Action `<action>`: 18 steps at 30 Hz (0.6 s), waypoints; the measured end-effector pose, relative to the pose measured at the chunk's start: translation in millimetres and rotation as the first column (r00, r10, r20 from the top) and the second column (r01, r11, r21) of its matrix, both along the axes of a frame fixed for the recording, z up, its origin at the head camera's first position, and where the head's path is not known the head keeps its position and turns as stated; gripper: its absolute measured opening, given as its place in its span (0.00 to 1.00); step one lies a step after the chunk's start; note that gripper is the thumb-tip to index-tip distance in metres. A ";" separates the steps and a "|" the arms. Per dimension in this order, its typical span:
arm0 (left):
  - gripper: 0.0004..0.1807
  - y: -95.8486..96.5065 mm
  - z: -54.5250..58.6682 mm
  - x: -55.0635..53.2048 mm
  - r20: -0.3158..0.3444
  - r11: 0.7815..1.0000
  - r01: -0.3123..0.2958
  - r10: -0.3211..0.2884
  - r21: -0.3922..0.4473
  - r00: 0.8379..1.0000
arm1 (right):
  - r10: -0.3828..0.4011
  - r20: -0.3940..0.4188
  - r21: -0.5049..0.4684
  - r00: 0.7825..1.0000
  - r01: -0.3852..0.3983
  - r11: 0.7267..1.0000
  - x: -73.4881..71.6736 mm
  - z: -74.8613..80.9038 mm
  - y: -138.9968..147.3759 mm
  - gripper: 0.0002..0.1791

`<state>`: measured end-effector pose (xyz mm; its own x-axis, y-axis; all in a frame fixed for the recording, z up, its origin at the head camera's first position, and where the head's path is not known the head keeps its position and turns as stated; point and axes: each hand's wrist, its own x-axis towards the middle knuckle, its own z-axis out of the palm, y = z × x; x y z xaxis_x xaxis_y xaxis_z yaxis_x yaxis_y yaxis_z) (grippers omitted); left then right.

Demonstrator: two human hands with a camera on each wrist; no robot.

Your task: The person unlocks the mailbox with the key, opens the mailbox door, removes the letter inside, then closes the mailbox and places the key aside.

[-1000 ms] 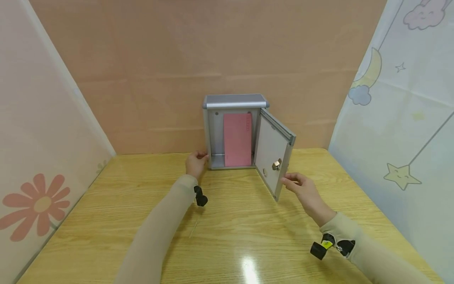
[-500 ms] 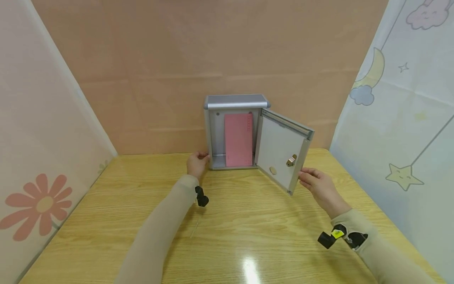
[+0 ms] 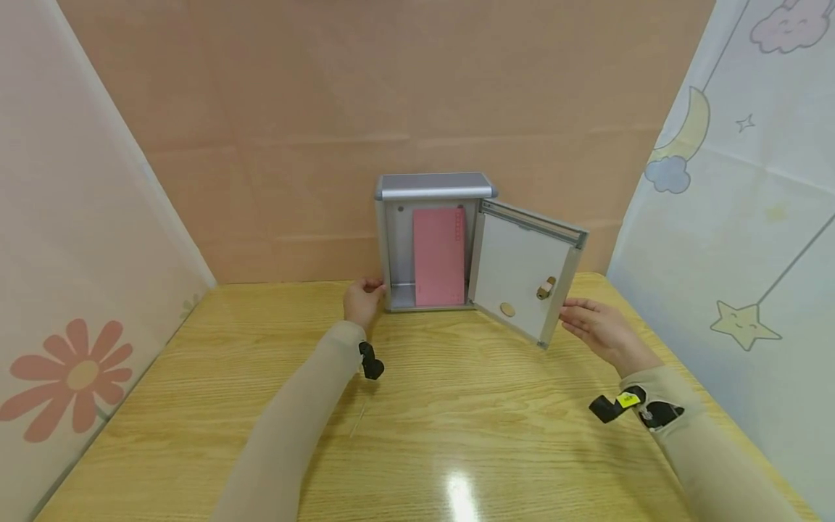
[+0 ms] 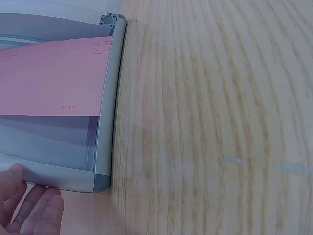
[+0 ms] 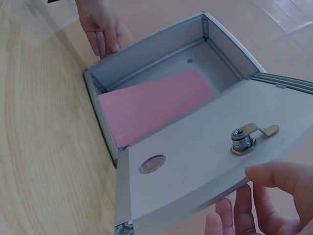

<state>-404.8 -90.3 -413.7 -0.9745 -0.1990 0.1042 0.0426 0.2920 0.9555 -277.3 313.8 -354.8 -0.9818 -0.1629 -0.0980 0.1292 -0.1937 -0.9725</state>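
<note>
A grey metal mailbox stands upright at the back of the table, its front uncovered. Inside leans a pink envelope, also visible in both wrist views. My left hand holds the box's left side low down; in the left wrist view the thumb lies on the rim and the fingers are outside it. The mailbox door is swung out to the right. My right hand pinches its free edge, thumb on the inner face, fingers behind. A cam lock sits on that inner face.
The wooden table spreads in front of the box. Behind it hangs a brown backdrop. Printed cloth walls rise at left and right.
My right hand has moved right and slightly away from me, swinging the mailbox door wider. The left hand, box and envelope have stayed in place.
</note>
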 end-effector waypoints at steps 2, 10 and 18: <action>0.10 0.2 -0.3 0.2 -0.003 1.000 -0.001 0.001 -0.007 1.000 | 0.019 0.003 -0.022 1.000 -0.019 1.000 -1.8 0.2 2.4 0.10; 0.10 0.1 0.6 1.9 -0.013 1.000 -0.007 0.007 -0.015 1.000 | 0.052 0.026 -0.057 0.998 -0.051 0.997 -6.0 4.4 7.6 0.09; 0.10 1.3 1.7 3.5 -0.006 1.000 -0.003 0.003 0.013 1.000 | 0.056 0.054 -0.060 0.997 -0.053 0.997 -10.0 3.9 10.9 0.09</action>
<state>-401.3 -89.0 -412.0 -0.9732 -0.2034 0.1072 0.0472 0.2795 0.9590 -287.3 324.7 -350.9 -0.9646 -0.2228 -0.1408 0.1945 -0.2409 -0.9509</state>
